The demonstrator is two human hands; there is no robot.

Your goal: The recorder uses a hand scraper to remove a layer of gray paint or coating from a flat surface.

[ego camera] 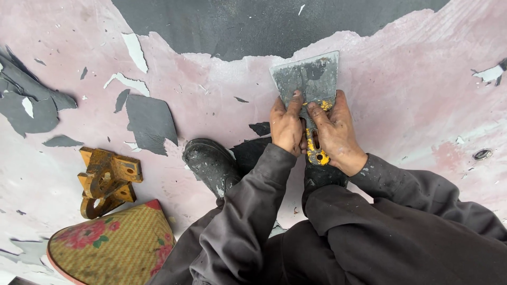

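Observation:
A wide metal scraper (pixel 309 79) with a worn yellow handle lies blade-first against the pink surface, its edge close to the remaining dark grey coating (pixel 253 24). My left hand (pixel 287 125) presses on the blade's lower left with a finger stretched forward. My right hand (pixel 334 129) grips the yellow handle and also pushes a finger onto the blade. Both arms wear dark grey, paint-flecked sleeves.
My dark boot (pixel 211 163) rests on the pink surface just left of my arms. Peeled grey flakes (pixel 150 121) lie scattered to the left. A rusty yellow metal bracket (pixel 105 179) and a floral woven cushion (pixel 113 248) sit at lower left. A small round fitting (pixel 482 154) is at right.

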